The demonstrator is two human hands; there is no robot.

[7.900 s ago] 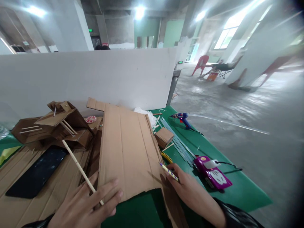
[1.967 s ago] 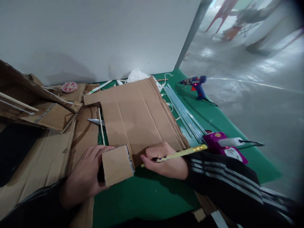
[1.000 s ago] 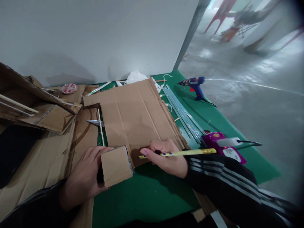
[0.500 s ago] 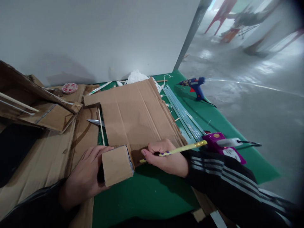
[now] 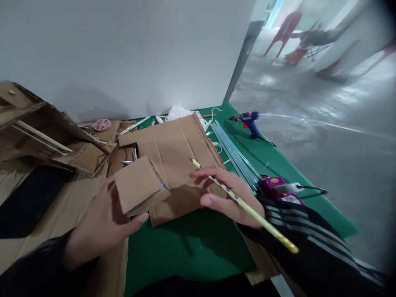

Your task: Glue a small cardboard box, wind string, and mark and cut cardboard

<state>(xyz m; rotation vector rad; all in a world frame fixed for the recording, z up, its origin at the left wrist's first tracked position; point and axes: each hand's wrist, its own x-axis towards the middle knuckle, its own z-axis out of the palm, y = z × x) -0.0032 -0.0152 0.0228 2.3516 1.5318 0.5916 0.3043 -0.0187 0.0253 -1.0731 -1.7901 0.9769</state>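
Observation:
My left hand [image 5: 105, 218] is closed around a small cardboard box [image 5: 139, 183], thumb at its near side, and holds it tilted above the table. A yellow pencil [image 5: 258, 220] with purple dots lies across my right hand [image 5: 227, 194], its tip pointing away to the upper left and its gold end towards me. The fingers of that hand are loosely spread around the pencil. Under and beyond both hands lies a large flat cardboard sheet [image 5: 173, 148] with a notch at its left corner. A knife tip [image 5: 126, 162] shows behind the box.
A blue glue gun [image 5: 249, 121] stands at the right, beside clear glue sticks [image 5: 235, 152] and a purple power strip [image 5: 275, 187]. A larger cardboard structure [image 5: 46, 128] occupies the left. White string [image 5: 179, 112] and a pink spool [image 5: 102, 125] are at the back.
My left hand has lifted and tilted the box off the cardboard sheet. The pencil has swung round in my right hand, its tip now raised from the sheet, and those fingers have loosened.

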